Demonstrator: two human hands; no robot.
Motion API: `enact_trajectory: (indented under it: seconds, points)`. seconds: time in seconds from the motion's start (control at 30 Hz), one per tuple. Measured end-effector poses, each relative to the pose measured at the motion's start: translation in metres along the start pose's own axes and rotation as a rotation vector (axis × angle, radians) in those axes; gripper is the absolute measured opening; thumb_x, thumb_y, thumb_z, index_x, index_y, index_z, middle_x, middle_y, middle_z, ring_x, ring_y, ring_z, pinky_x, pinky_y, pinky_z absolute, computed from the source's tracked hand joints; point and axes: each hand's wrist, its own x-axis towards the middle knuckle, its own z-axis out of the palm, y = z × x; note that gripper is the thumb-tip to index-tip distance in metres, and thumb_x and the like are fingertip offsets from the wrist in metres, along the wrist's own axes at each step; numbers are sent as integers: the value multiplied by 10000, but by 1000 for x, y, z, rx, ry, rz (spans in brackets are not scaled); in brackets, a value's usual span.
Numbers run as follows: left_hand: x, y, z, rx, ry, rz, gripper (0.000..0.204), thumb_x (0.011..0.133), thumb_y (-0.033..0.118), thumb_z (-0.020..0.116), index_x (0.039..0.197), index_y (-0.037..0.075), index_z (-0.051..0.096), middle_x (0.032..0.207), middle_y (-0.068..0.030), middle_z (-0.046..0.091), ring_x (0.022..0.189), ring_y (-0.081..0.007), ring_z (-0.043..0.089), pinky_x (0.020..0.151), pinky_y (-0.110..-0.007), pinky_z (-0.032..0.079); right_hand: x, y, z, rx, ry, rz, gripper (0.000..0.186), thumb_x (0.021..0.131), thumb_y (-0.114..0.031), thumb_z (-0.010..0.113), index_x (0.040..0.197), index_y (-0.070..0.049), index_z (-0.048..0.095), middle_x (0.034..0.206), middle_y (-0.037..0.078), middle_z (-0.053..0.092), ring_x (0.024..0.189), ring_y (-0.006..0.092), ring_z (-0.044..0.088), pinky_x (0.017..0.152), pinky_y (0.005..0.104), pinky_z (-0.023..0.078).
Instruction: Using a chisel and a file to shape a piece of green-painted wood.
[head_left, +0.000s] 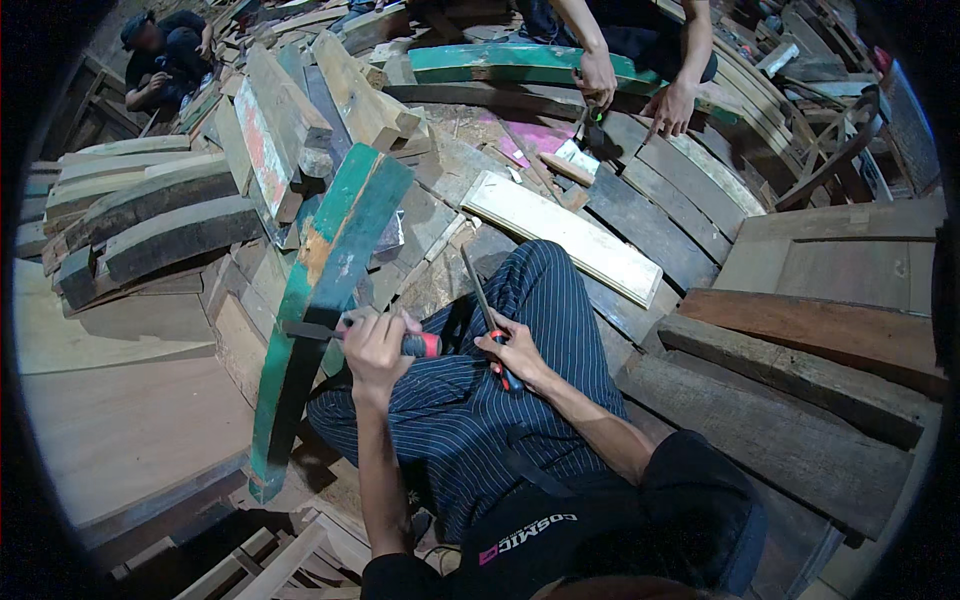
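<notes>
Across my left side leans a long wooden beam (335, 245) with worn green paint and a bare patch. My left hand (375, 350) is closed round a chisel-like tool with a flat dark blade (308, 330) and a red-and-grey handle (424, 345). Its blade points left and overlaps the beam; whether it touches cannot be told. My right hand (510, 352) grips a second tool, with a long narrow metal shaft (474, 280) pointing up and away and a red-and-blue handle (511, 381). This hand rests over my striped trousers, near the knee.
A white board (562, 236) lies beyond my knee. Wood is stacked at left (180, 235), and planks (780, 400) lie at right. Across from me, a co-worker's hands (598, 78) hold a tool near another green beam (500, 63). Another person (165, 60) sits far left.
</notes>
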Motion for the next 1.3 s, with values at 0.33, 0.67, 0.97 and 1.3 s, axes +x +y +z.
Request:
enact_trajectory:
  seconds: [0.33, 0.67, 0.97, 1.3]
  points:
    - [-59, -8, -38, -16, 56, -201, 233, 693, 58, 692, 616, 80, 473, 564, -83, 445, 501, -258, 484, 482, -387, 354, -4, -6, 4, 5, -14, -34, 683, 869, -82, 680, 1464, -12, 352, 670, -12, 467, 449, 74, 471, 418, 236, 402]
    - [-94, -11, -51, 120, 99, -445, 224, 742, 94, 669, 616, 66, 486, 577, -140, 474, 498, -337, 496, 462, -429, 340, -2, -2, 5, -31, 25, -13, 710, 863, -61, 679, 1477, -16, 325, 667, -11, 453, 438, 84, 473, 405, 246, 398]
    - [-60, 30, -14, -197, 212, -340, 226, 757, 23, 652, 611, 53, 482, 523, -114, 466, 436, -307, 506, 443, -384, 405, 6, 11, 0, -27, -1, -43, 704, 863, -71, 675, 1475, -19, 331, 664, -6, 498, 440, 83, 479, 408, 243, 421]
    - [-92, 51, 59, -406, 141, -494, 262, 747, 27, 690, 607, 56, 469, 501, -116, 460, 415, -285, 513, 431, -361, 410, 2, -1, 5, 11, 17, -3, 637, 866, -27, 661, 1447, -46, 401, 711, -16, 475, 520, 79, 473, 415, 227, 419]
